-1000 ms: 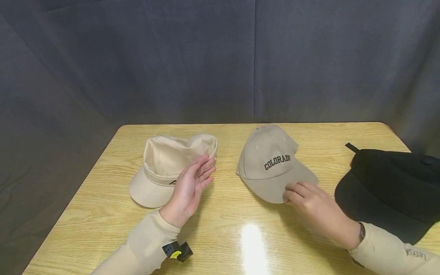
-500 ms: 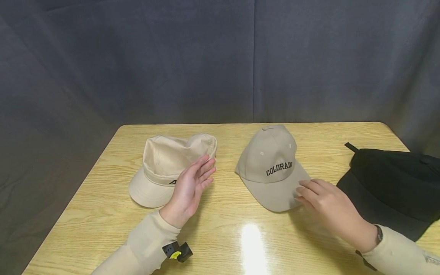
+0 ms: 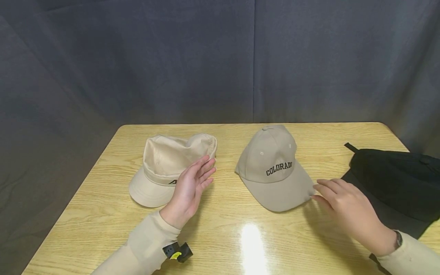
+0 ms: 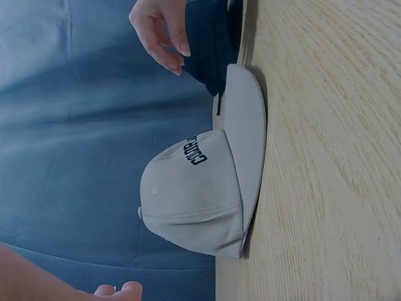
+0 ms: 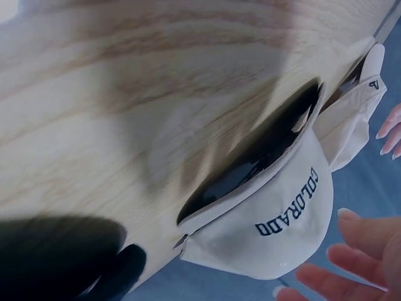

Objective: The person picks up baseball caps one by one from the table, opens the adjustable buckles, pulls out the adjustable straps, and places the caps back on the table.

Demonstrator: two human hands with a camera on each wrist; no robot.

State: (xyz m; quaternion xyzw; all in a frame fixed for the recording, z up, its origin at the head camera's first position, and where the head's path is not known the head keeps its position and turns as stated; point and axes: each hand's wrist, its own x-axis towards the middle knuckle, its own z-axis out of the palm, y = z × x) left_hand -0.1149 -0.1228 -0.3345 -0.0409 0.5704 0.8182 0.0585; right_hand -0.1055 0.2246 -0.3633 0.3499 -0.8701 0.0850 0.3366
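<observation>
A beige cap with COLORADO lettering (image 3: pixel 271 164) rests crown up in the middle of the wooden table, its brim toward me. Just off the brim's right corner is my right hand (image 3: pixel 350 210), fingers loosely bent and holding nothing; the left wrist view has this right hand (image 4: pixel 161 31) in the air, apart from the cap. My left hand (image 3: pixel 188 191) hovers with fingers extended in front of a cream cap (image 3: pixel 161 156), partly covering its dark logo. A gap between those left fingertips (image 5: pixel 391 132) and the cream cap shows in the right wrist view.
A black cap (image 3: pixel 395 179) with a strap sticking up lies at the table's right, partly behind my right hand. Dark curtain (image 3: pixel 220 61) hangs behind the far table edge. Light glares on the wooden tabletop (image 3: pixel 254 244) near me.
My right hand lets go of the COLORADO cap's brim and moves right, away from it. The cap has turned slightly and its brim sits nearer me. My left hand stays put.
</observation>
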